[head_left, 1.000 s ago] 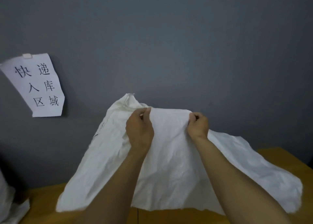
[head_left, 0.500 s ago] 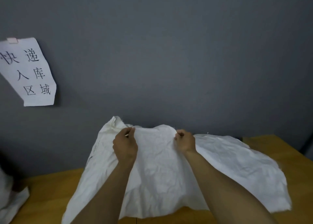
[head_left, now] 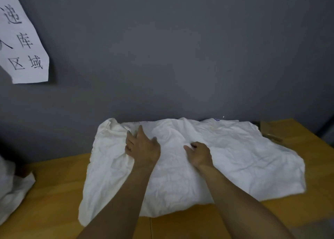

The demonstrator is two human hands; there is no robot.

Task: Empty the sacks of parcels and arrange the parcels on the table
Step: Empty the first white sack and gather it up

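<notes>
On top of the white sack point(head_left: 226, 157), where both hands rest, the step looks like flattening a bag that seems empty so it can be set aside. To do that well, I judge, the palms should sweep from the middle out toward the edges. They should also feel for any lump that would mean a parcel is left inside. The thin cloth will probably slide on the smooth wood, so one hand should pin it while the other smooths.

The left hand point(head_left: 142, 148) lies palm-down with its fingers point(head_left: 139, 131) stretched and a little spread, the tips reaching into a wrinkle near the sack's far left corner. It holds nothing and only presses. The right hand point(head_left: 199, 154) sits just beside it, nearer the middle. Its fingers point(head_left: 193, 145) are bent at the knuckles with the tips dug into the cloth, and I cannot tell whether they pinch a fold or merely push down.

The sack lies limp and flat across the wooden table point(head_left: 54, 190), its far edge close against the grey wall point(head_left: 180, 58). What looks like a brown cardboard parcel point(head_left: 269, 130) peeks out behind its right corner. A second white sack point(head_left: 12, 188) slumps at the table's left edge, and a paper sign point(head_left: 23, 39) hangs on the wall above.
</notes>
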